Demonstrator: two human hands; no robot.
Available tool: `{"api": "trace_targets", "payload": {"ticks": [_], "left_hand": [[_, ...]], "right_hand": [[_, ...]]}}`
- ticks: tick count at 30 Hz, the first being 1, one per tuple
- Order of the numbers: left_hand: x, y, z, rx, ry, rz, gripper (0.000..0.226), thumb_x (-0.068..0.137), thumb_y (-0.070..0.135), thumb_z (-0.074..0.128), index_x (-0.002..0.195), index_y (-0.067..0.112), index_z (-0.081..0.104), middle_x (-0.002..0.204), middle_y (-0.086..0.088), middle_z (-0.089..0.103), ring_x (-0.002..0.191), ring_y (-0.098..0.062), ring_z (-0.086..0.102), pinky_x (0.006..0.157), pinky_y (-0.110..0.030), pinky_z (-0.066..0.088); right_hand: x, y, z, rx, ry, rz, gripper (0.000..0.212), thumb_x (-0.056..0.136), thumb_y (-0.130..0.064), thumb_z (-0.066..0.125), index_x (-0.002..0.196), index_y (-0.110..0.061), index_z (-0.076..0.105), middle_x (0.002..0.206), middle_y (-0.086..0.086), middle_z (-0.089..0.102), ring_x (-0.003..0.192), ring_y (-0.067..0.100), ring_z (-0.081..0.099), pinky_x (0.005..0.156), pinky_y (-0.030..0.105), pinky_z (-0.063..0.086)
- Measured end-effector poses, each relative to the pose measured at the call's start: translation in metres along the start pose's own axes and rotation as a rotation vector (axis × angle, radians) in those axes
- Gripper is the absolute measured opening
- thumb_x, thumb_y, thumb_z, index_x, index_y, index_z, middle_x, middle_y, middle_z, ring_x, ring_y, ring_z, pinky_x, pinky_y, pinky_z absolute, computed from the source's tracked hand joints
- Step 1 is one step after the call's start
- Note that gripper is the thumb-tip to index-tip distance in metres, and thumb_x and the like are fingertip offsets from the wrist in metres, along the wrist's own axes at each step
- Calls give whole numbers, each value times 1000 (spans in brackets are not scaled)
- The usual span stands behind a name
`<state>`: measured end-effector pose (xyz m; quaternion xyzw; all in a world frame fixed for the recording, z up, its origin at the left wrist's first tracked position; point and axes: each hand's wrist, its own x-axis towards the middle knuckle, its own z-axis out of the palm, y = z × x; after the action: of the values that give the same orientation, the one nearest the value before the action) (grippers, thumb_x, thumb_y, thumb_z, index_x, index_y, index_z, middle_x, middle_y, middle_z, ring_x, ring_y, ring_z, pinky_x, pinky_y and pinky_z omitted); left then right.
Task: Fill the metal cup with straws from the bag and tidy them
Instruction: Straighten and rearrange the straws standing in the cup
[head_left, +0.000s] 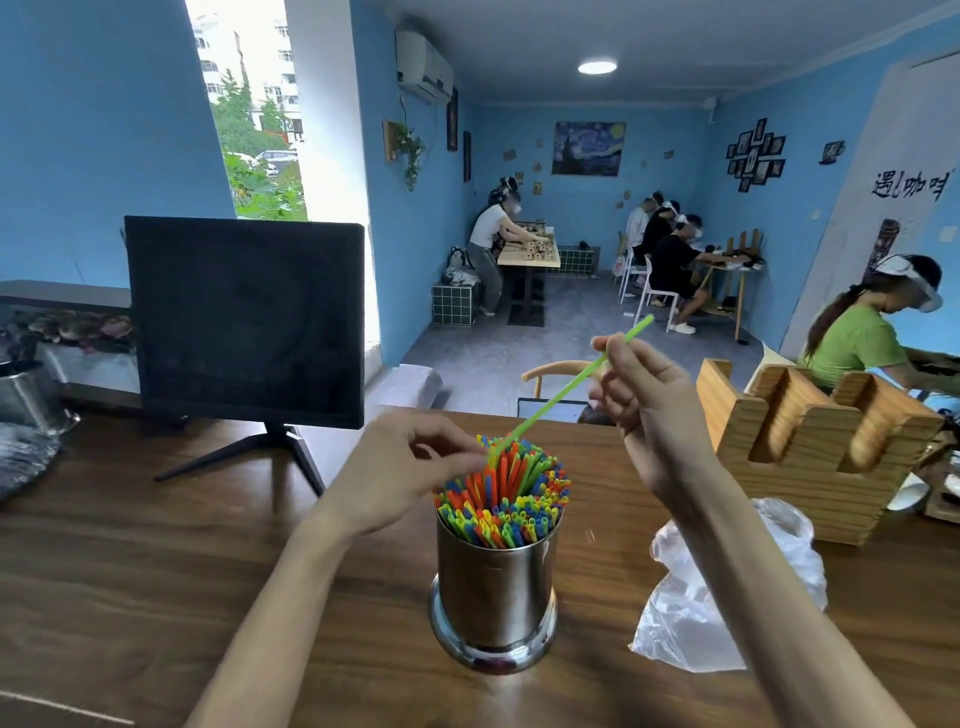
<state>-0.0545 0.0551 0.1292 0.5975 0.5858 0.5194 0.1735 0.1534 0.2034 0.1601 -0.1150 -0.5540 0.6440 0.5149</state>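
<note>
A shiny metal cup (493, 587) stands on the wooden table, packed with several upright straws (511, 493) in red, blue, yellow and green. My right hand (641, 410) pinches a single green straw (566, 387) near its upper end; the straw slants down-left with its lower tip among the straws in the cup. My left hand (402, 467) is at the left side of the bundle, fingers curled, fingertips touching the straw tops. A crumpled clear plastic bag (685, 613) lies on the table right of the cup, partly behind my right forearm.
A dark monitor (244, 317) on a stand is at the back left. A wooden slotted holder (810, 441) stands at the right. Another metal container (28, 395) sits at the far left edge. People sit at tables further back in the room.
</note>
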Motion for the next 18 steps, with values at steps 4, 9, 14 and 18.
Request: {"api": "trace_targets", "payload": {"ticks": [4,9,14,18], "left_hand": [[0,-13,6,126,-48,-9,13,85,26,83,89,39,81,82,15,75,69,1,65,65,-12,48],[3,-15,9,162,-32,-30,18,88,27,80,90,45,77,86,22,71,76,-6,64,67,-19,54],[10,-13,19,194,66,-4,16,90,27,78,91,43,76,88,24,70,81,-1,62,67,-9,45],[23,-8,34,250,93,0,7,90,36,76,96,37,79,80,21,69,80,3,60,67,-7,41]], "right_hand": [[5,-2,4,-199,12,-162,10,93,-26,67,90,-26,77,80,-2,69,76,17,71,70,25,58],[-4,15,6,-512,-71,-293,50,96,-8,69,127,-43,51,82,2,68,71,27,73,59,34,59],[-15,41,2,-843,-85,-383,22,91,-20,77,111,-27,69,89,-11,70,72,9,70,62,23,53],[-22,53,-5,-1053,-185,-374,8,85,-25,83,88,-18,80,87,-8,67,85,6,61,72,19,44]]}}
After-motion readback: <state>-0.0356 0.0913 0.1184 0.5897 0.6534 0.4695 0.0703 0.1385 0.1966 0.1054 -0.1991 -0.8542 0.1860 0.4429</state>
